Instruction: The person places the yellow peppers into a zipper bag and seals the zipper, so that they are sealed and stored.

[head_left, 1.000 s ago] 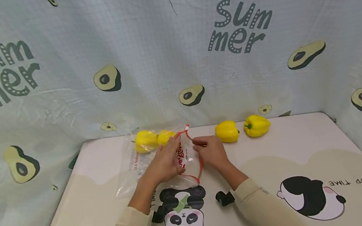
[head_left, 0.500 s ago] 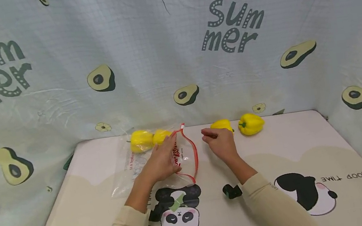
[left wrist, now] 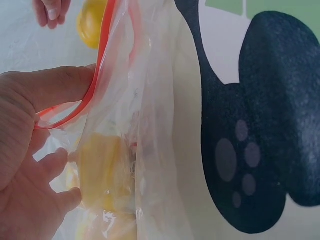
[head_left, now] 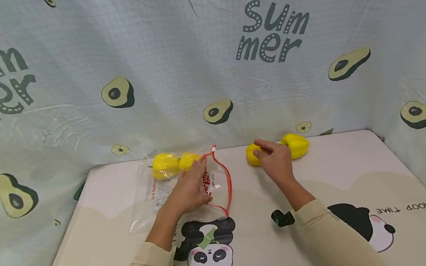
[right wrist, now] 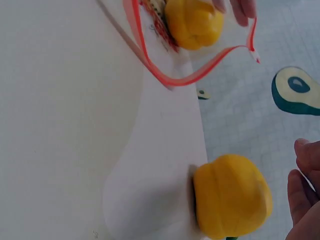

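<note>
My left hand [head_left: 190, 187] spreads over a clear zip bag [head_left: 142, 216]. In the left wrist view, its thumb touches the bag's red zip edge [left wrist: 104, 47] and the mouth gapes. Two yellow bell peppers, one at the far left [head_left: 164, 167] and one beside it [head_left: 188, 159], lie inside the bag. My right hand [head_left: 278, 162], fingers slightly bent and holding nothing, hovers by a third yellow bell pepper [head_left: 253, 155], covering part of it in the head view. Right of that hand lies another yellow bell pepper [head_left: 297, 145].
The peppers outside the bag lie near the table's [head_left: 348, 167] back edge. Behind it hangs a pale curtain [head_left: 165, 66] printed with avocados. Black wrist devices, one at the right sleeve [head_left: 282, 218] and one at the left, sit low over the panda-printed cover.
My right hand has left the red edge of the bag and moved right to the nearer loose pepper. The left hand has stayed on the bag.
</note>
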The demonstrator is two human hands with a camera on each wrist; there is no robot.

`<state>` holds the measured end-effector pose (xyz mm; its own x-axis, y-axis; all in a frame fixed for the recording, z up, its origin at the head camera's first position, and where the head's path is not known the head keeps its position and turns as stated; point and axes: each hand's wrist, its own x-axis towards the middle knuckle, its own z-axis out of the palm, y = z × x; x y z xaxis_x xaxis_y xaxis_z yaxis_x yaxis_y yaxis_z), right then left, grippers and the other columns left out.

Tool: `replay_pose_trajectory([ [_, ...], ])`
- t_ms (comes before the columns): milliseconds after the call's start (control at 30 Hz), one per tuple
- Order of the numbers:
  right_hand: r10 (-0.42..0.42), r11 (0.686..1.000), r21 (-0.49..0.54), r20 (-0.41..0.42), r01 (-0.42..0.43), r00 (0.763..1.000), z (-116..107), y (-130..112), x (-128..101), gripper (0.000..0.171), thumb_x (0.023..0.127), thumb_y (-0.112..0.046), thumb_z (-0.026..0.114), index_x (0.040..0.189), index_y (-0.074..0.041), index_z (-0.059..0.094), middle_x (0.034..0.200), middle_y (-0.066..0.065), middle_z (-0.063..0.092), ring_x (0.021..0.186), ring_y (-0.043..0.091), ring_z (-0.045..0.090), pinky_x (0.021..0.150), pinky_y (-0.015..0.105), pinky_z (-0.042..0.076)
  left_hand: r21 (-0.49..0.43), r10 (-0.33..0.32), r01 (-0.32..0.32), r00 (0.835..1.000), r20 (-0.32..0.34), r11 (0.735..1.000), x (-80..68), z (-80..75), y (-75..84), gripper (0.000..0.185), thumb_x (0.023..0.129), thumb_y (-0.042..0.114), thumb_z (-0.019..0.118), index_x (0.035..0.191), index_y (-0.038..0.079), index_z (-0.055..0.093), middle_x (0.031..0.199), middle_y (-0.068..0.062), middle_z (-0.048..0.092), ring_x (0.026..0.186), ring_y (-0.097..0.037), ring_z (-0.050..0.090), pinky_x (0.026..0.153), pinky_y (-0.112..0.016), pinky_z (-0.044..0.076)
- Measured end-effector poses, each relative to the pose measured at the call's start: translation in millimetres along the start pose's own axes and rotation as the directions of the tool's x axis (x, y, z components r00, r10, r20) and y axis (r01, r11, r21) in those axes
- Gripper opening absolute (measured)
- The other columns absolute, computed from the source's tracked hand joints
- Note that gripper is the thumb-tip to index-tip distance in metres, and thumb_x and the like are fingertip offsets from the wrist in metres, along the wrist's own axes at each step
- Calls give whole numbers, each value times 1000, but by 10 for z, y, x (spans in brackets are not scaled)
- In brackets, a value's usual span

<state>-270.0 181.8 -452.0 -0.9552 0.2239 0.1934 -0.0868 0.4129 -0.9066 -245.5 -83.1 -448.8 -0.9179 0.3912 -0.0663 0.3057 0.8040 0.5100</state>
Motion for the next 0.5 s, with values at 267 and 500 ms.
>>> replay_pose_trajectory([
  [267,58,998,-31,10,-58,998,-80,134,78,45,97,-12,73,141,-7,65,145,10,66,141,30,58,120,43,45,19,3,-3,1000,-2,1000,4,-15,1,108,83,18,88,167,10,20,175,-8,24,165,-29,14,133,-58,6],
  [500,156,985,-89,130,-145,979,-132,270,181,72,96,-17,75,160,-17,42,168,8,41,158,37,34,130,51,30,17,-7,7,1000,13,1000,5,-28,18,108,84,18,88,167,10,20,175,-9,24,165,-29,14,133,-59,5],
])
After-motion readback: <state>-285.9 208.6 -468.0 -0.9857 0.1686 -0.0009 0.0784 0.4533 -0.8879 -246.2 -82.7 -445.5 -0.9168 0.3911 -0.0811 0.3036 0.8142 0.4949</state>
